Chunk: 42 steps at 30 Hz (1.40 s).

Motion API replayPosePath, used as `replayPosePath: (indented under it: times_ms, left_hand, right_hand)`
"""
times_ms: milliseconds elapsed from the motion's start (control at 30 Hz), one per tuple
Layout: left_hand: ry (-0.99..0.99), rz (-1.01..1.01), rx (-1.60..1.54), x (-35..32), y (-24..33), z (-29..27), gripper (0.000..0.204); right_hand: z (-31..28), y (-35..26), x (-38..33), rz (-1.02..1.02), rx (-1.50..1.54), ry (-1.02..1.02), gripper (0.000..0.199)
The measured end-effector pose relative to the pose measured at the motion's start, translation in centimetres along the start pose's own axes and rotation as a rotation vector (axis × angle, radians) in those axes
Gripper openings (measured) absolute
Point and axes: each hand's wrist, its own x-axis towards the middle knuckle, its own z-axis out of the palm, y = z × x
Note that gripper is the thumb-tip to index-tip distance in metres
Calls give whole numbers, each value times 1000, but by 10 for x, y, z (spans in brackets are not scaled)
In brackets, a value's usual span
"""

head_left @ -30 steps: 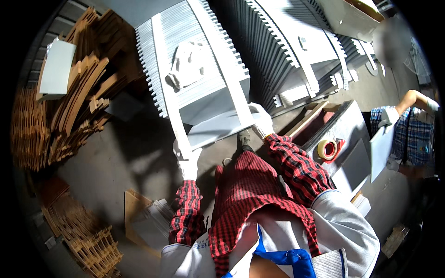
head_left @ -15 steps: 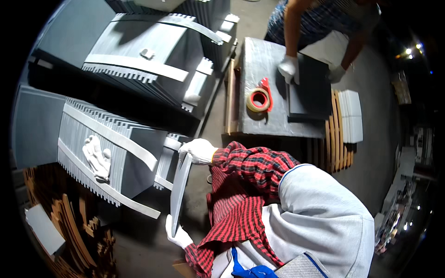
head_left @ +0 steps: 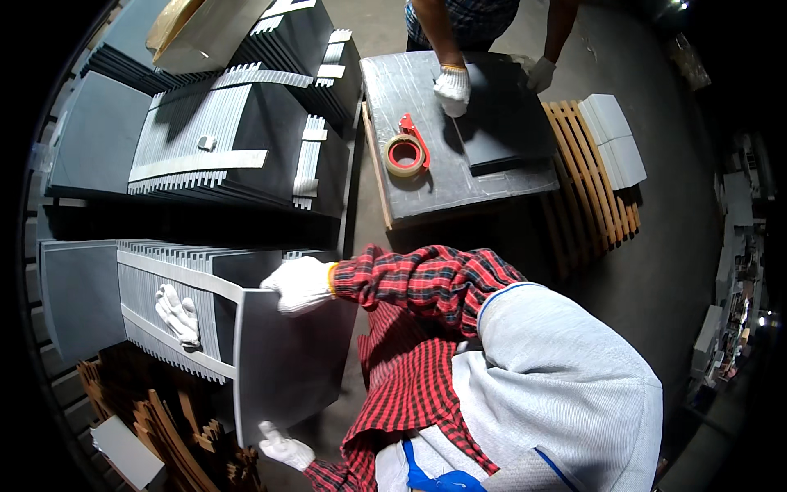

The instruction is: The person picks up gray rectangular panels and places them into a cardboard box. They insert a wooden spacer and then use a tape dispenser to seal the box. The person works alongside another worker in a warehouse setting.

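the right hand (head_left: pixel 299 284), in a white knit glove, has its fingers closed over the upper edge of a flat grey rectangular panel (head_left: pixel 291 361); the left hand (head_left: pixel 284 447), gloved alike, has slightly parted fingers at the panel's lower edge, and whether they grip cannot be told; left of both hands' fingers, a row of upright grey panels (head_left: pixel 147 287) is lined up under two pale strips, so that part appears done; the held panel remains in hand, and how many are left cannot be told; well beyond the right fingers is a pale cardboard carton (head_left: pixel 205 41), contents hidden.
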Motion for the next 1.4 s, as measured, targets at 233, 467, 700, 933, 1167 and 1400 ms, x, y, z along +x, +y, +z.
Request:
replayPosePath:
  times_ms: [233, 467, 700, 933, 1167, 1400]
  left_hand:
    - [-177, 10, -202, 123, -12, 17, 50]
    - [-220, -286, -562, 177, 29, 67, 67]
    - [-180, -369, -468, 193, 37, 92, 61]
    - [-106, -453, -379, 190, 61, 99, 52]
    - [-14, -321, -36, 195, 50, 94, 41]
    - [-29, -408, -245, 191, 53, 95, 37]
  right_hand:
    - [-19, -42, 72, -11, 35, 48, 89]
    - [-26, -49, 148, 99, -120, 223, 78]
    - [-38, -31, 201, 157, -189, 123, 80]
    - [-38, -9, 227, 216, -194, 22, 77]
    - [-42, 2, 242, 39, -358, -57, 72]
    - [-54, -11, 261, -38, -692, -180, 81]
